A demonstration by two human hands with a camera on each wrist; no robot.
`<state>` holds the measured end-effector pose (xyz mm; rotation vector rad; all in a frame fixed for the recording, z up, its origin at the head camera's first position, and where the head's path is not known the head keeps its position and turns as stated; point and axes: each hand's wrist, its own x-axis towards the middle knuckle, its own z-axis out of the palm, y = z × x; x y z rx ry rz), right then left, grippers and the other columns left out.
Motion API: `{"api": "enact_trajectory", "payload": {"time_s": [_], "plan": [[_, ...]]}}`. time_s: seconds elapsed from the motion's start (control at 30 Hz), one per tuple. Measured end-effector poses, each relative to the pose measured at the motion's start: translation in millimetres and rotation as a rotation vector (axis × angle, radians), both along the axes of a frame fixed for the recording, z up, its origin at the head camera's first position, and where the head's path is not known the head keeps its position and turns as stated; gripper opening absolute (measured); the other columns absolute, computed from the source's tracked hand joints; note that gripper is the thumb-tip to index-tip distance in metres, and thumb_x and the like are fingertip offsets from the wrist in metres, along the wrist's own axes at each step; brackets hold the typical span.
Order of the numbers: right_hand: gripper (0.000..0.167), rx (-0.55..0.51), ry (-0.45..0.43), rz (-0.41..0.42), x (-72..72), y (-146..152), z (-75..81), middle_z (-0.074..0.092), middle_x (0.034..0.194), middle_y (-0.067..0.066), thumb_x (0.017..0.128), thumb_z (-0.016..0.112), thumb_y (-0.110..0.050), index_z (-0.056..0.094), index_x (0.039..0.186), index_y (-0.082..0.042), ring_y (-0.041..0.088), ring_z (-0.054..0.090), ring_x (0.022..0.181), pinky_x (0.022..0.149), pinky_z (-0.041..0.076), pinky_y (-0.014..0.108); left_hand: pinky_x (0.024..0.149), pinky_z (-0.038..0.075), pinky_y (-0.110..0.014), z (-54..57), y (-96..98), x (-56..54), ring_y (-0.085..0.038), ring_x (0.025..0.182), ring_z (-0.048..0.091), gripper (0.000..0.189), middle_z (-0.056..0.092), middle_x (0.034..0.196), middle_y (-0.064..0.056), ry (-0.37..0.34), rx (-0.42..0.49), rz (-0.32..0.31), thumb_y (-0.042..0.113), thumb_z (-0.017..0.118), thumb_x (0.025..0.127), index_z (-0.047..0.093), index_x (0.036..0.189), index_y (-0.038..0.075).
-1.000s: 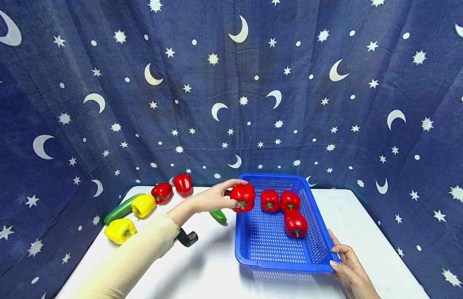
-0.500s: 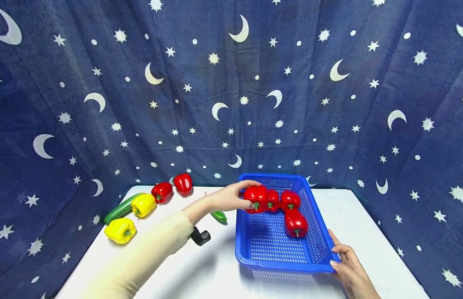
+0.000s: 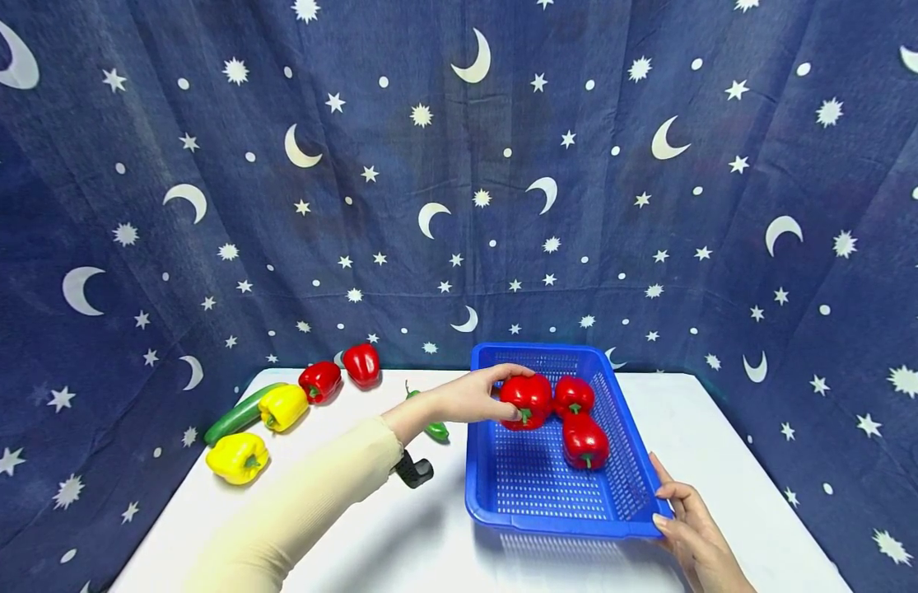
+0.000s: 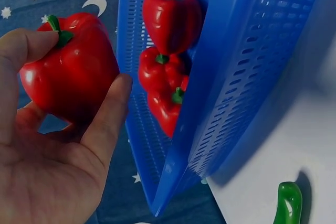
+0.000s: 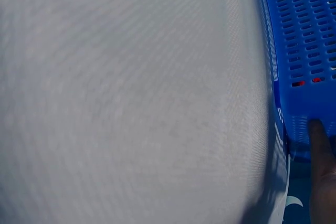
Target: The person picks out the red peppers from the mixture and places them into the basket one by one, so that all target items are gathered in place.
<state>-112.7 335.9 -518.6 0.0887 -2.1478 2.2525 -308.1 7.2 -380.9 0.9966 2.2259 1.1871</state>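
Note:
My left hand (image 3: 473, 399) grips a red bell pepper (image 3: 528, 401) above the left part of a blue perforated basket (image 3: 547, 527). In the left wrist view its thumb lies by the green stem of this bell pepper (image 4: 76, 74). Three more red bell peppers lie in the basket; the head view shows one at the back (image 3: 573, 397) and one nearer (image 3: 586, 443), while the held one hides the third, seen in the left wrist view. My right hand (image 3: 691, 527) holds the basket's near right corner, thumb on the rim. A finger (image 5: 321, 161) touches the basket's outer wall in the right wrist view.
A green chili pepper (image 3: 436, 431) lies left of the basket, partly behind my left arm. Farther left on the white table (image 3: 310, 486) are two red bell peppers (image 3: 362, 366), two yellow bell peppers (image 3: 238, 458) and a cucumber (image 3: 244, 414). A starry curtain (image 3: 399, 206) stands behind.
My left hand has carried the red bell pepper rightward from the basket's left rim to over its inside, covering a bell pepper there. The right hand and basket have stayed put.

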Motion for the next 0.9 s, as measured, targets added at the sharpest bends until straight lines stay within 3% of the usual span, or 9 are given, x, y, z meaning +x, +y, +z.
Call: {"api": "enact_trajectory", "payload": {"time_s": [0.13,0.23,0.3,0.37,0.43,0.5,0.6,0.77,0.9], "plan": [[0.024,0.01,0.003,-0.002,0.5,0,1.1,0.002,0.172,0.001,0.106,0.045,-0.008,0.035,0.128,-0.011,0.034,-0.002,0.155,0.091,0.051,0.028,0.087,0.056,-0.031,-2.0,4.1,0.5,-0.017,0.111,0.06,0.062,0.058,0.131,0.0,-0.028,-0.007,-0.005,0.019,0.073,0.089,0.052,0.146,0.031],[0.026,0.044,-0.004,-0.016,1.4,-1,2.3,0.001,0.172,0.003,0.106,0.046,-0.009,0.034,0.129,-0.009,0.041,-0.005,0.155,0.101,0.049,0.046,0.087,0.056,-0.03,-4.2,7.7,0.5,-0.016,0.11,0.061,0.063,0.058,0.13,0.0,-0.016,-0.028,-0.009,0.019,0.075,0.089,0.052,0.147,0.03],[0.027,0.06,-0.014,-0.027,1.7,-2,3.1,0.001,0.172,0.003,0.106,0.047,-0.01,0.033,0.129,-0.009,0.047,-0.007,0.152,0.105,0.042,0.063,0.087,0.055,-0.029,-5.5,10.4,0.4,-0.015,0.109,0.061,0.064,0.058,0.13,0.0,0.001,-0.047,-0.005,0.02,0.075,0.088,0.052,0.147,0.029],[0.027,0.072,-0.021,-0.035,1.9,-3,3.9,0.001,0.172,0.005,0.106,0.048,-0.011,0.033,0.129,-0.009,0.051,-0.006,0.151,0.105,0.035,0.072,0.087,0.054,-0.028,-6.7,12.8,0.6,-0.013,0.108,0.06,0.063,0.059,0.13,0.001,0.027,-0.068,-0.001,0.022,0.076,0.088,0.053,0.146,0.03],[0.026,0.06,-0.024,-0.037,1.7,-3,4.4,0.001,0.172,0.004,0.106,0.048,-0.011,0.034,0.128,-0.01,0.05,-0.006,0.151,0.106,0.041,0.064,0.088,0.053,-0.027,-8.2,15.4,0.4,-0.013,0.11,0.06,0.064,0.059,0.13,0.001,0.039,-0.081,-0.002,0.023,0.077,0.088,0.053,0.147,0.03],[0.026,0.047,-0.02,-0.032,1.6,-3,4.5,0.001,0.172,0.004,0.106,0.047,-0.01,0.035,0.128,-0.01,0.048,-0.006,0.152,0.103,0.048,0.047,0.089,0.053,-0.027,-10.1,18.1,0.1,-0.013,0.112,0.059,0.064,0.059,0.13,0.001,0.043,-0.089,-0.008,0.022,0.078,0.088,0.053,0.147,0.029],[0.025,0.019,-0.012,-0.021,1.8,-3,4.4,0.001,0.172,0.002,0.106,0.047,-0.009,0.036,0.128,-0.012,0.044,-0.008,0.153,0.092,0.049,0.025,0.089,0.053,-0.027,-11.6,21.9,0.0,-0.016,0.114,0.058,0.065,0.059,0.13,0.0,0.048,-0.101,-0.018,0.021,0.079,0.087,0.053,0.147,0.027],[0.024,0.001,-0.007,-0.014,1.5,-4,4.4,0.001,0.172,0.0,0.106,0.047,-0.008,0.037,0.127,-0.014,0.044,-0.007,0.154,0.092,0.05,0.024,0.09,0.053,-0.028,-11.0,27.0,1.2,-0.017,0.116,0.056,0.067,0.058,0.132,-0.002,0.081,-0.152,-0.022,0.024,0.081,0.086,0.053,0.147,0.027],[0.024,0.017,-0.016,-0.027,0.8,-3,4.4,0.002,0.172,0.002,0.105,0.048,-0.009,0.036,0.126,-0.013,0.046,-0.006,0.153,0.092,0.049,0.028,0.091,0.053,-0.029,-13.3,29.8,1.4,-0.017,0.117,0.056,0.069,0.056,0.134,-0.002,0.064,-0.182,-0.021,0.026,0.085,0.085,0.053,0.146,0.028]]}}
